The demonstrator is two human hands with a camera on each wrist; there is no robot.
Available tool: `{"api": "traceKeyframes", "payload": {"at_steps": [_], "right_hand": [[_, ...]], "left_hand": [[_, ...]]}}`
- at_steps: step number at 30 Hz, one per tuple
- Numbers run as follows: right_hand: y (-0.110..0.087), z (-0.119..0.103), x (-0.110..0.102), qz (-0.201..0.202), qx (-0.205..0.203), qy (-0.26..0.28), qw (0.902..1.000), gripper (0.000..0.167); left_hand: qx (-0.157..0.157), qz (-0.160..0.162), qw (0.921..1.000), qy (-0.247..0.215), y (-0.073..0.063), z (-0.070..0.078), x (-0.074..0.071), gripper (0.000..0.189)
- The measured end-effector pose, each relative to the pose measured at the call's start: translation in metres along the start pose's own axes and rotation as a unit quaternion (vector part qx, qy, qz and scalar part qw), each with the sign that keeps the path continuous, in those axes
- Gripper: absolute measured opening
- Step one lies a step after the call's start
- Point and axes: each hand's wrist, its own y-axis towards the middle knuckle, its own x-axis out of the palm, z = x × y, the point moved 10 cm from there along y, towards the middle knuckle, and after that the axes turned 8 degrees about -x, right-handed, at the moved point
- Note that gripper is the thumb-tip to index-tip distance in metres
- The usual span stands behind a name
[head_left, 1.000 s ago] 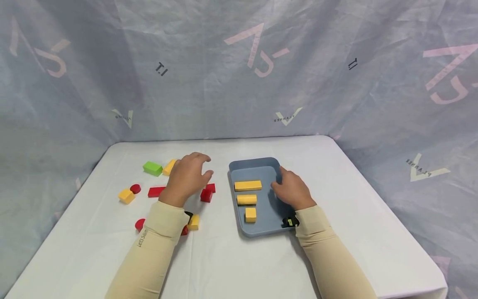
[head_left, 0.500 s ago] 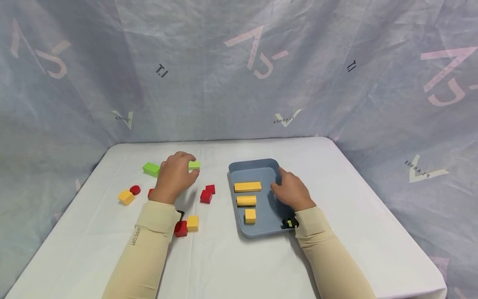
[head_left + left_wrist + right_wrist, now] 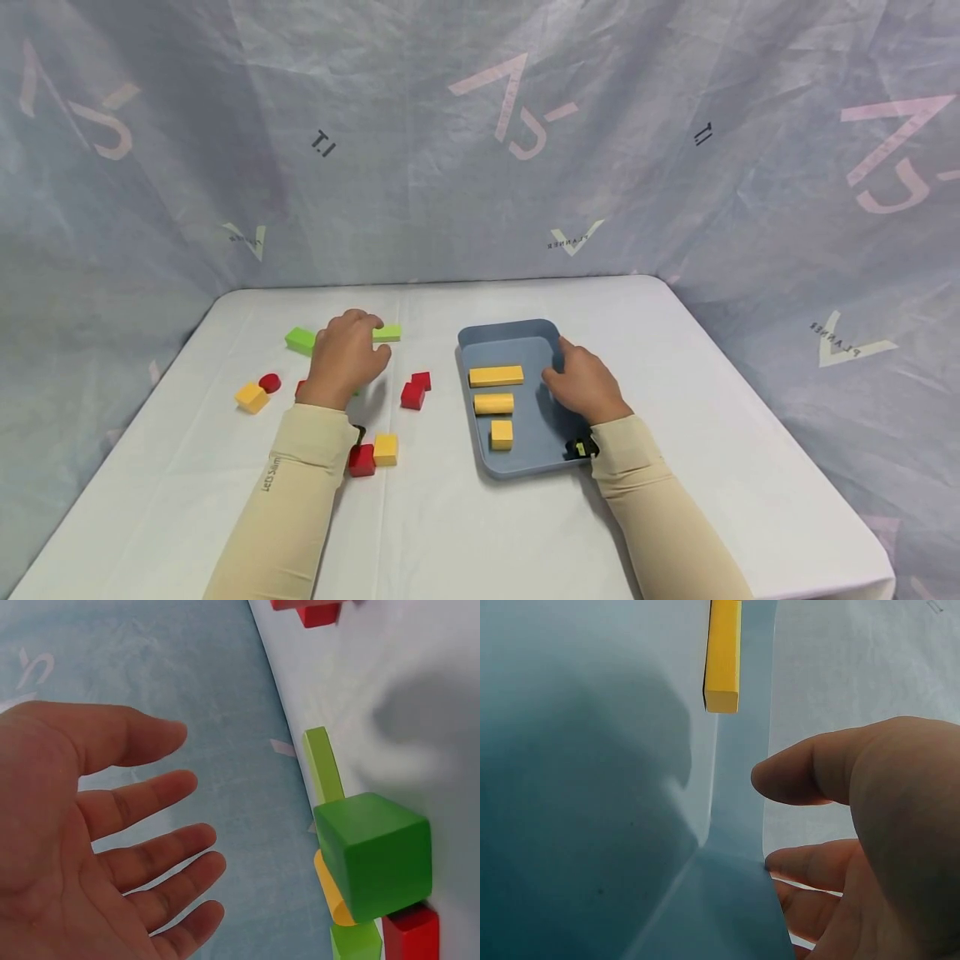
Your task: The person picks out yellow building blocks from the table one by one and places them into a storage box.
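Observation:
My left hand (image 3: 345, 358) hovers over the blocks on the left of the table. In the left wrist view its fingers are spread, with nothing between them, and a dark green block (image 3: 375, 855) stands nearby. Beyond that lie a light green bar (image 3: 324, 765) and a partly hidden yellow piece (image 3: 330, 889). My right hand (image 3: 588, 383) holds the right wall of a blue-grey tray (image 3: 510, 332), thumb on the inner side, fingers outside. Inside the tray are a long yellow block (image 3: 496, 376), a yellow cylinder (image 3: 493, 404) and a yellow cube (image 3: 502, 435).
Two red blocks (image 3: 412, 395) lie between left hand and tray. Nearer me, a red cube (image 3: 362, 460) sits beside a yellow cube (image 3: 386, 450). Farther left are a yellow block (image 3: 252, 397), a red disc (image 3: 270, 382) and a green block (image 3: 301, 340). A grey cloth backdrop (image 3: 420, 208) surrounds the table.
My left hand has moved left, uncovering the light green bar and now covering the yellow piece behind it. The right hand and tray stay put.

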Motion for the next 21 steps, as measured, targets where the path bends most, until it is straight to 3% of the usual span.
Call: {"api": "traceKeyframes", "payload": {"at_steps": [7, 21], "right_hand": [[0.0, 0.0, 0.001, -0.002, 0.002, 0.0, 1.0, 0.075], [-0.001, -0.001, 0.0, 0.0, -0.007, -0.001, 1.0, 0.075]], "left_hand": [[0.0, -0.011, 0.9998, 0.013, 0.003, -0.005, 0.004, 0.046], [-0.044, -0.046, 0.9979, 0.014, 0.005, -0.026, 0.007, 0.053]]}}
